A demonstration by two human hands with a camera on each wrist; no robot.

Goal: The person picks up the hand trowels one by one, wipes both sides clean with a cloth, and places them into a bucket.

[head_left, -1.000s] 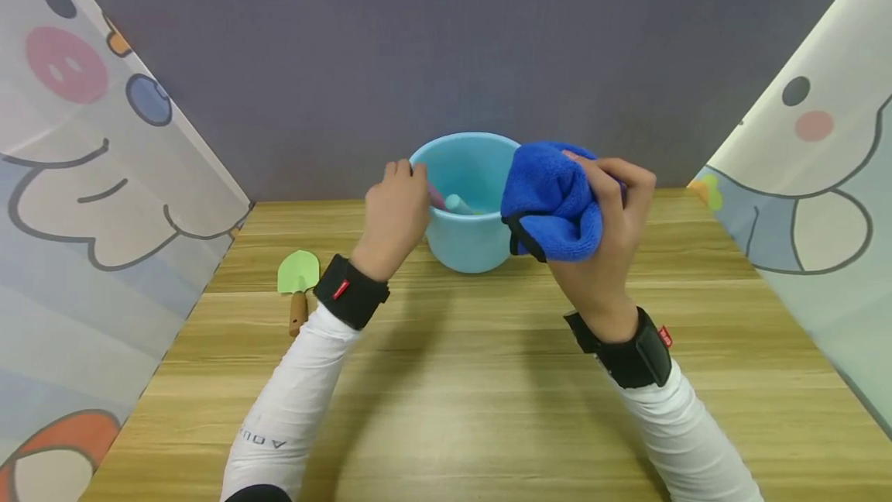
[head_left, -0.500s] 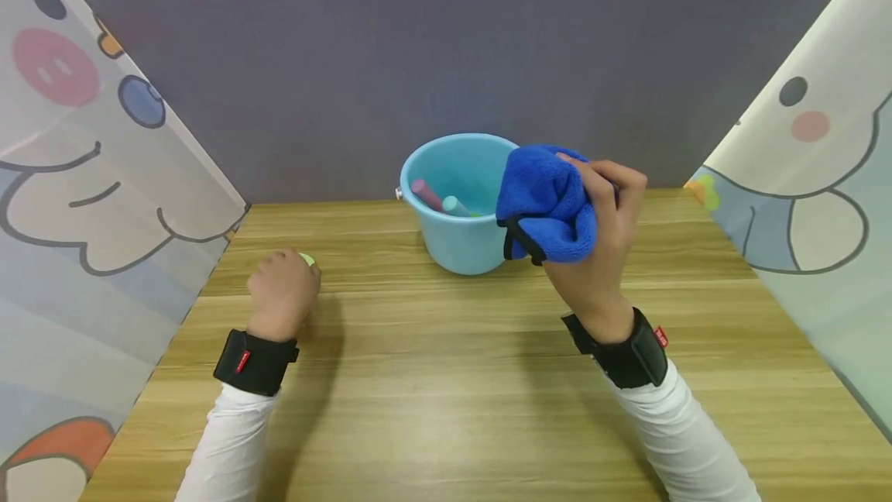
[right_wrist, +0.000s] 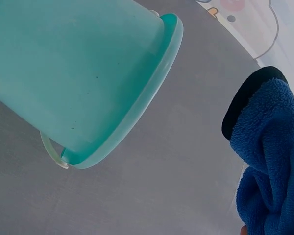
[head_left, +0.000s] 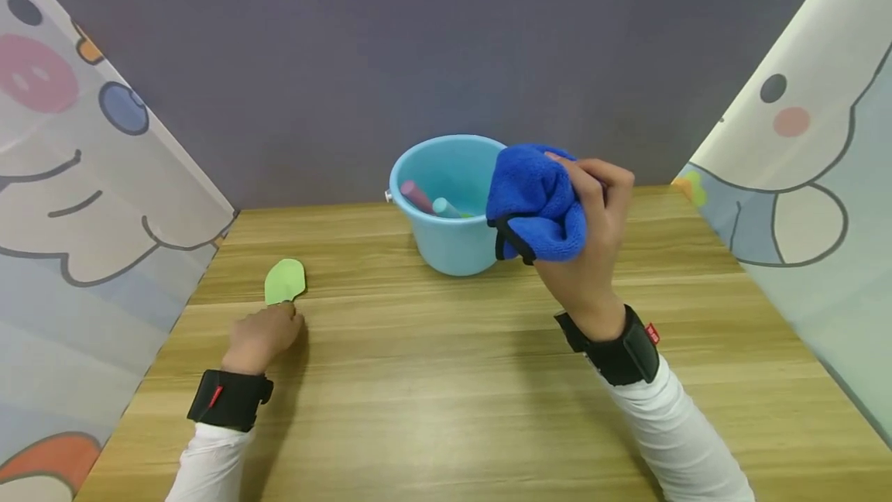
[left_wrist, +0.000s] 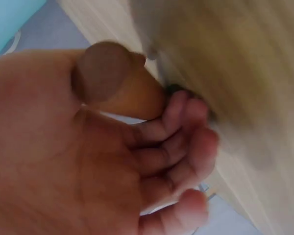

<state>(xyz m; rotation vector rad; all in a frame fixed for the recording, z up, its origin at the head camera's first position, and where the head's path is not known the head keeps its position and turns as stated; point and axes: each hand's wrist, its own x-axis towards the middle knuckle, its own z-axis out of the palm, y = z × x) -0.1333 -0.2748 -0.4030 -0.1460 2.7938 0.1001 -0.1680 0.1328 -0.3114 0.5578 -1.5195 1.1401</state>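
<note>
My left hand (head_left: 265,335) grips a small garden trowel at the left of the table. Its light green blade (head_left: 285,282) shows past my fingers in the head view. In the left wrist view the brown wooden handle (left_wrist: 137,95) lies between my thumb side and curled fingers (left_wrist: 196,152). My right hand (head_left: 592,246) holds a bunched blue towel (head_left: 533,204) with black edging, raised in front of a light blue bucket (head_left: 453,245). The towel overlaps the bucket's right rim in the head view. A pink-purple stick (head_left: 416,196) and a pale blue one (head_left: 444,208) lean inside the bucket.
The wood-grain table (head_left: 418,393) meets a grey wall (head_left: 334,60) just behind the bucket. Panels with cartoon prints stand at the left (head_left: 63,200) and right (head_left: 808,169). A pale handle (right_wrist: 51,152) hangs from the bucket in the right wrist view.
My left hand has left the bucket's rim, moved left and toward me, and taken hold of the trowel's handle. My right hand still holds the towel near the bucket.
</note>
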